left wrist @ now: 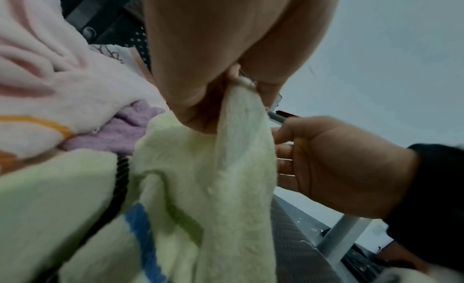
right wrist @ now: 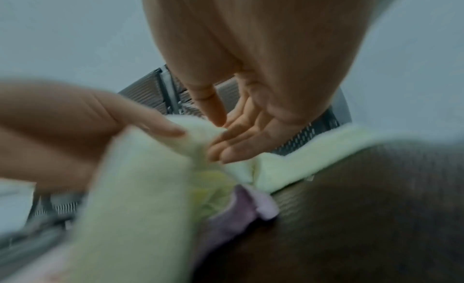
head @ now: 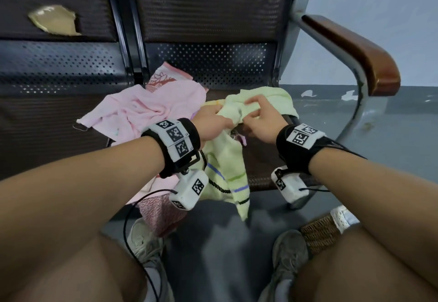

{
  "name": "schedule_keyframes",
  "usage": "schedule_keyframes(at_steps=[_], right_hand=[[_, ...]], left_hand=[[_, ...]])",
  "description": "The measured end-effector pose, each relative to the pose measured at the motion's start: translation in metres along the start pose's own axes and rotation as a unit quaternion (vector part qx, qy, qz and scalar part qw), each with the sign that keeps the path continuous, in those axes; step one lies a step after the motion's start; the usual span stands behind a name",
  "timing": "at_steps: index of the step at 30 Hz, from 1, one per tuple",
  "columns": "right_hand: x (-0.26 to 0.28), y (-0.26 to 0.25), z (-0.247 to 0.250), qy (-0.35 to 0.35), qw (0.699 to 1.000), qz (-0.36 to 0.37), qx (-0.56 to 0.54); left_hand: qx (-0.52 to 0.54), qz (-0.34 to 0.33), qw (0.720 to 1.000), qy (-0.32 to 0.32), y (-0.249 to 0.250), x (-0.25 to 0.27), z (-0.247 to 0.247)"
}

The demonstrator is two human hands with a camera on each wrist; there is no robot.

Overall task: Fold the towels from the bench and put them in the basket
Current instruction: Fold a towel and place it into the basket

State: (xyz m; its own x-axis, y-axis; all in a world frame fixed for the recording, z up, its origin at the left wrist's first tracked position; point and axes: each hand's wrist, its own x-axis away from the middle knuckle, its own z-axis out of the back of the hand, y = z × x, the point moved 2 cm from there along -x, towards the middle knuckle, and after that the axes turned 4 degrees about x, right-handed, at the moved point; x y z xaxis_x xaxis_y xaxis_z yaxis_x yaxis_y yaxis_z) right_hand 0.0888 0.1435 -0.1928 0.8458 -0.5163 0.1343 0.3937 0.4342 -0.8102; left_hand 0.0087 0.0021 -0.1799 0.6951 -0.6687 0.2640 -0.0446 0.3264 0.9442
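A pale green towel (head: 227, 166) with blue and green stripes lies bunched on the bench seat (head: 263, 159), one end hanging over the front edge. My left hand (head: 213, 121) pinches a fold of it between thumb and fingers (left wrist: 238, 82). My right hand (head: 254, 109) meets the same fold from the right, thumb above and fingertips below (right wrist: 218, 134). Under the green towel (right wrist: 140, 188) a purple towel (right wrist: 231, 217) peeks out. Only a corner of the woven basket (head: 320, 233) shows, on the floor at the lower right by my knee.
A crumpled pink towel (head: 142, 109) and a patterned pink one (head: 163, 79) lie on the seat to the left. A reddish cloth (head: 161, 211) hangs off the front edge. A wooden armrest (head: 355, 48) bounds the bench on the right. My shoes (head: 144, 242) stand on the grey floor.
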Motion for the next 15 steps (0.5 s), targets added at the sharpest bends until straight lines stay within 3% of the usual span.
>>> schedule_keyframes(at_steps=[2, 4, 7, 10, 15], right_hand=[[-0.004, 0.001, -0.001, -0.029, 0.984, 0.109, 0.140], [-0.007, 0.000, -0.004, -0.055, 0.957, 0.137, 0.251], [-0.012, -0.002, 0.000, -0.009, 0.916, 0.145, 0.373], [-0.008, -0.004, 0.009, 0.015, 0.923, 0.115, 0.366], [0.006, -0.021, -0.003, -0.013, 0.932, 0.198, 0.302]], left_hand=[[-0.030, -0.046, 0.997, -0.045, 0.006, 0.008, -0.001], [-0.082, -0.081, 0.991, -0.066, 0.010, 0.015, 0.004], [-0.212, -0.118, 0.970, 0.016, 0.007, 0.010, 0.029], [-0.304, -0.099, 0.941, 0.107, -0.002, 0.002, 0.058], [-0.193, -0.066, 0.978, 0.038, -0.007, -0.003, 0.045]])
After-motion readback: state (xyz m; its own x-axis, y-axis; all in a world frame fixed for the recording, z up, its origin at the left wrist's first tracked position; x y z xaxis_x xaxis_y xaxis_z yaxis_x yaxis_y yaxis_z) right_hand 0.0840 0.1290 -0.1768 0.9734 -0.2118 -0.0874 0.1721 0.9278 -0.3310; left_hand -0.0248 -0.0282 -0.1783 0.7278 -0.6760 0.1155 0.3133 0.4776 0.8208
